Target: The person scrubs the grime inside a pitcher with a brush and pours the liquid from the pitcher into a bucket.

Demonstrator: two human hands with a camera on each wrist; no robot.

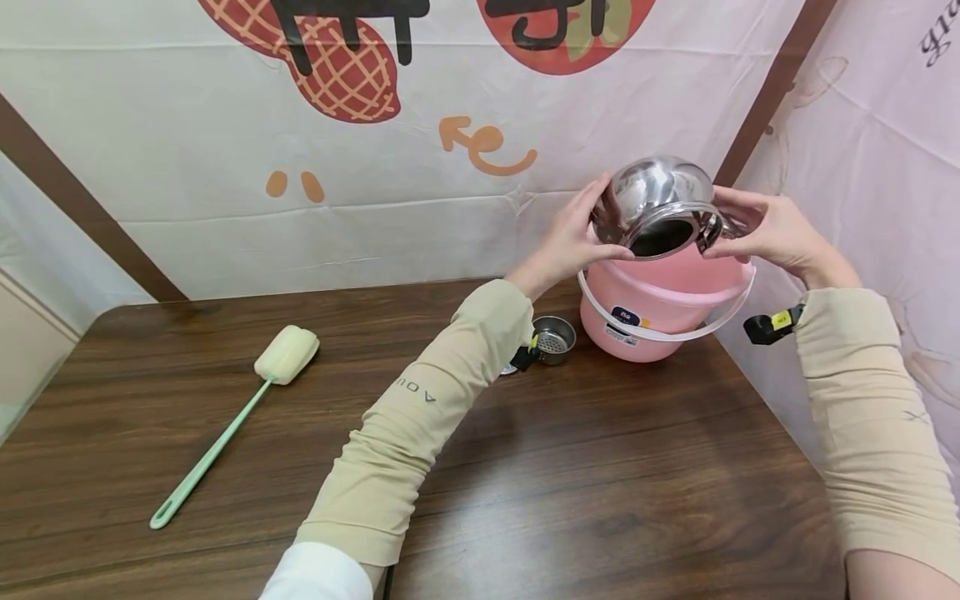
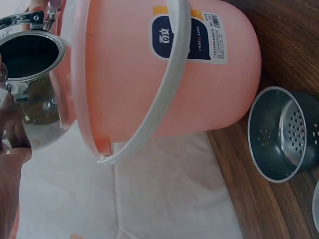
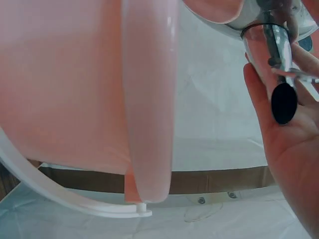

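Note:
Both hands hold a shiny metal teapot (image 1: 658, 182) over a pink bucket (image 1: 626, 312), its dark round mouth tipped down toward me. My left hand (image 1: 564, 243) grips the pot's left side, thumb near the rim. On the other side, my right hand (image 1: 789, 235) holds it around the spout (image 3: 259, 55), whose dark oval opening shows in the right wrist view. The bucket stands on the table, its white handle (image 1: 723, 321) hanging down the front. In the left wrist view, the pot's body (image 2: 42, 107) overlaps the bucket's rim.
A perforated metal strainer cup (image 1: 555, 335) stands left of the bucket, with a small pale-rimmed item (image 1: 510, 369) partly hidden by my left wrist. A sponge brush (image 1: 287, 354) with a green handle lies on the left of the wooden table (image 1: 570, 500). Printed cloth (image 1: 420, 233) hangs behind.

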